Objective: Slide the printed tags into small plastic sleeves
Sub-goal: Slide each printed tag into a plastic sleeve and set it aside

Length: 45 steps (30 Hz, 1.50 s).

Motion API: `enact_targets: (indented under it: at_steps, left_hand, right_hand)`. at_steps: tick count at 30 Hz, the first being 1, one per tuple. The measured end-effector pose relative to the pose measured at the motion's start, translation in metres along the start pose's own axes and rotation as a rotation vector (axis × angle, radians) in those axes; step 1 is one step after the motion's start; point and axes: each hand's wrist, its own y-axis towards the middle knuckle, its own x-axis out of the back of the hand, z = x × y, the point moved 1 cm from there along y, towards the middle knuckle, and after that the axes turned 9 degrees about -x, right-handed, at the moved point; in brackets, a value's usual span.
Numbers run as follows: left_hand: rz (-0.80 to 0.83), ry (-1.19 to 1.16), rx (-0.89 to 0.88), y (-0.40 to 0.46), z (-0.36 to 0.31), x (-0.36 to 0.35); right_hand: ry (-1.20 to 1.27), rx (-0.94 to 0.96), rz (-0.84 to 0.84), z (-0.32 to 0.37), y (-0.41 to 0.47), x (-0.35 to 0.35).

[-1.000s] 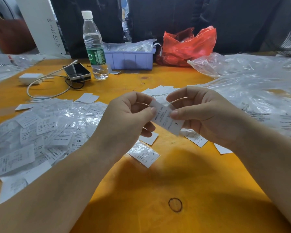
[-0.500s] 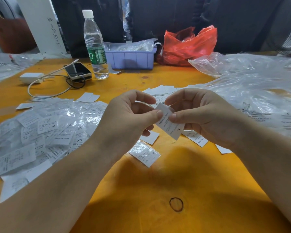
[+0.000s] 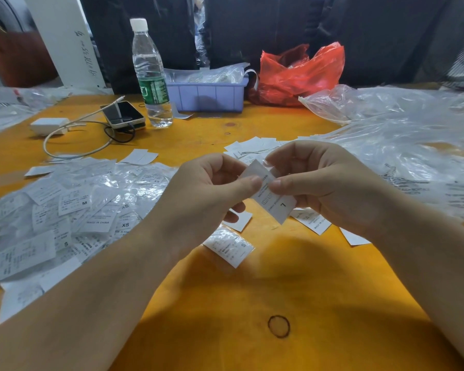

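Together the left hand (image 3: 206,194) and right hand (image 3: 330,183) pinch a tag (image 3: 272,194) marked L (other print too small).

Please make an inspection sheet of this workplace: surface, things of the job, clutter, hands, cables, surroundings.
Surface: orange wooden table with a dark ring mark.
Job's things: white printed tag marked L held above the table; heap of sleeved tags at left; loose clear plastic bags at right.
Clutter: clear water bottle, lilac plastic tray, red plastic bag, phone.
Hands: left hand and right hand both pinch the tag.
Cables: white cable running to a white charger.
Surroundings: dark fabric behind the table.
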Motion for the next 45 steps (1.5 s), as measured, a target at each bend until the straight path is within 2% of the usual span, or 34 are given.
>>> enact_targets:
  at_steps: [8,17,28,32,34,36,39,45]
  left_hand:
    - [-0.168,0.04,-0.09,0.001,0.002,0.005]
    - [-0.055,0.279,-0.246,-0.002,0.0,-0.002]
    - [-0.049,0.268,-0.17,-0.001,0.003,0.003]
    - [-0.04,0.275,-0.105,0.005,0.001,0.012]
    - [0.013,0.355,0.014,0.01,0.001,0.022]
    - [0.065,0.509,0.131,0.012,0.005,0.03]
    - [0.082,0.789,0.166,0.011,0.009,0.036]
    - [0.024,1.109,0.207,0.011,0.004,0.053]
  right_hand:
    - [-0.028,-0.047,0.03,0.0,0.0,-0.002]
    - [-0.071,-0.056,0.031,-0.003,0.0,-0.003]
    - [-0.131,-0.085,0.039,-0.006,0.002,0.0]
    - [-0.187,-0.104,-0.031,-0.004,0.003,0.005]
    - [-0.257,-0.085,-0.119,0.0,0.003,0.014]
    - [-0.432,-0.032,-0.252,0.001,0.003,0.024]
    - [-0.65,0.033,-0.41,0.001,0.003,0.031]
    - [-0.793,0.019,-0.427,-0.007,0.005,0.032]
